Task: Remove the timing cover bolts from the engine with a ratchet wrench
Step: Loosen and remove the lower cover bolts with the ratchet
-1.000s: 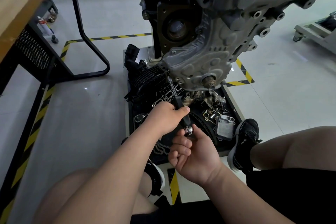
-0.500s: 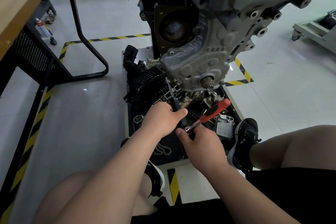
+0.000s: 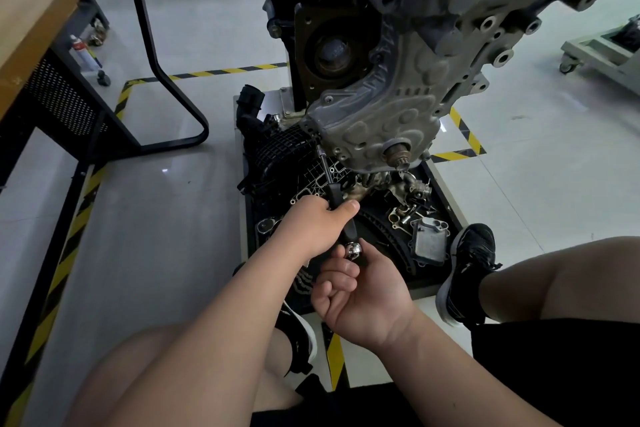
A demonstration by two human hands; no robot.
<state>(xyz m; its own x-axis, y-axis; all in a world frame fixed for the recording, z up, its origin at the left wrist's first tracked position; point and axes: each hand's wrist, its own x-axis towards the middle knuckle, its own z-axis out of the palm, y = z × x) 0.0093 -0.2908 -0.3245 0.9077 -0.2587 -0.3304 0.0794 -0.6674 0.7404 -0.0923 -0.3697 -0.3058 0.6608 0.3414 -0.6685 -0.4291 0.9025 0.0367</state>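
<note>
The grey timing cover (image 3: 391, 121) hangs on the engine above a parts tray. A thin extension bar (image 3: 325, 166) runs from the cover's lower left corner down toward me. My left hand (image 3: 311, 225) grips the bar's black sleeve. At the bar's near end sits the chrome head of the ratchet wrench (image 3: 353, 250). My right hand (image 3: 363, 288) is turned palm up with its fingers curled round the wrench just below that head. The wrench's handle is hidden in that hand. The bolt itself is hidden by the socket.
A black tray (image 3: 450, 208) under the engine holds several loose parts, an oil cooler (image 3: 429, 239) and a black intake manifold (image 3: 277, 156). The crank snout (image 3: 396, 152) sticks out of the cover. My shoes flank the tray. A black-framed bench (image 3: 69, 104) stands at left.
Half a second ago the wrench's red handle stuck out to the right. My right hand has swung it back toward me, palm up, as one second ago. My left hand kept its grip.
</note>
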